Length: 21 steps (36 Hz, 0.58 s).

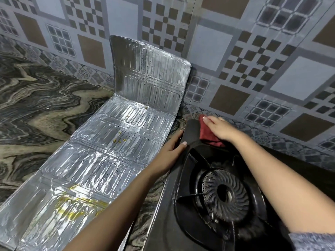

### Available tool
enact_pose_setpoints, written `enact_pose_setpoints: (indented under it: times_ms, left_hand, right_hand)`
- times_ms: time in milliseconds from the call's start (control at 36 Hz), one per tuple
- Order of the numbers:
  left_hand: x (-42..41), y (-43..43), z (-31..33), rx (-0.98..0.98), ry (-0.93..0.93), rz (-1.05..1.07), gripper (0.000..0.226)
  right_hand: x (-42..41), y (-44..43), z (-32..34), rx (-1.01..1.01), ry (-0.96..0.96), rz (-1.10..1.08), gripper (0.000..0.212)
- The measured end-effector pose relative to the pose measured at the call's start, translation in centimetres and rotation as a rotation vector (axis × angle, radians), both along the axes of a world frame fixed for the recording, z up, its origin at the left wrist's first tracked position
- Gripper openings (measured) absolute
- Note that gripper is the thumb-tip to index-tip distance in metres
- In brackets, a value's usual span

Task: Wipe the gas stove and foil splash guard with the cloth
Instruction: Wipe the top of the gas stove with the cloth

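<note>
Your right hand (220,130): fingers flat, pressing the cloth (206,136) onto the gas stove (172,232) back-left corner. Left hand (174,149) grips the stove's edge. Stove wipe looks underway. Next, probably the foil splash guard (108,142) alongside; its yellow spills (79,205) need firm strokes.

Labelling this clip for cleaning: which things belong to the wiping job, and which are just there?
Job: red cloth, black gas stove, silver foil splash guard, right hand, left hand.
Just there: marbled stone counter, patterned wall tiles.
</note>
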State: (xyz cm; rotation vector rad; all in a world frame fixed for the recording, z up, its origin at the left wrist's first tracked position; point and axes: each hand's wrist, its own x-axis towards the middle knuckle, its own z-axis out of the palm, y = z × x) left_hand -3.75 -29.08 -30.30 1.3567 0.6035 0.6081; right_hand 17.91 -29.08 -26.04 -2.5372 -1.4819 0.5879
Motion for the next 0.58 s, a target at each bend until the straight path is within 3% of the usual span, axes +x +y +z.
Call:
enact_pose_setpoints:
  times_ms: [306,583]
  left_hand:
    - [0.3,1.6,0.5,0.034,-0.004,-0.049,0.053]
    - [0.3,2.8,-0.2,-0.006,-0.012,-0.093,0.065]
  right_hand:
    - [-0.8,-1.4,1.3,-0.123,-0.035,0.326,0.053]
    - [-4.4,1.6,1.1,-0.045,-0.099,0.32,0.045]
